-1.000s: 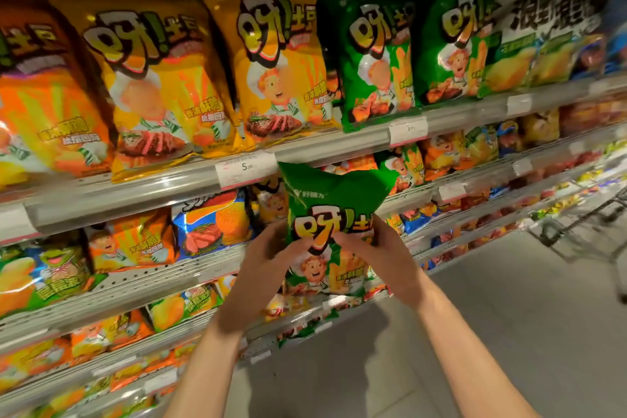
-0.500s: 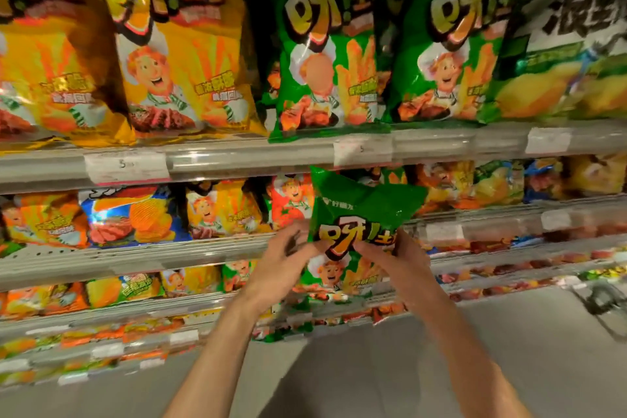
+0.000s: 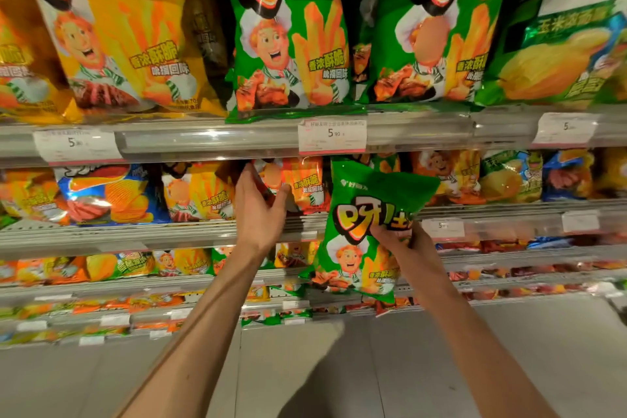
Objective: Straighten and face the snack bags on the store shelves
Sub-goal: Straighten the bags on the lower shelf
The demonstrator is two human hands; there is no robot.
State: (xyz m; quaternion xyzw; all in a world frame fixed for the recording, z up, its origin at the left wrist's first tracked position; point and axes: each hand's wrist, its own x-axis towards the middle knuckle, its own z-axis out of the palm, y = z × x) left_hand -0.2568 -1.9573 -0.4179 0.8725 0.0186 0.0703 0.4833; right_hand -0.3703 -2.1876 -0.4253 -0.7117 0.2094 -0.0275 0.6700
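Green snack bag hangs upright at about 4 o'clock from centre, before the second shelf, pinched by the right hand. At 9 o'clock of it, the left hand curls its fingers round an orange bag on that shelf.

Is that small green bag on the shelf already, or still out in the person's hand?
Out. The right hand grips the green bag in front of the shelf edge, tilted slightly, printed front facing the camera.
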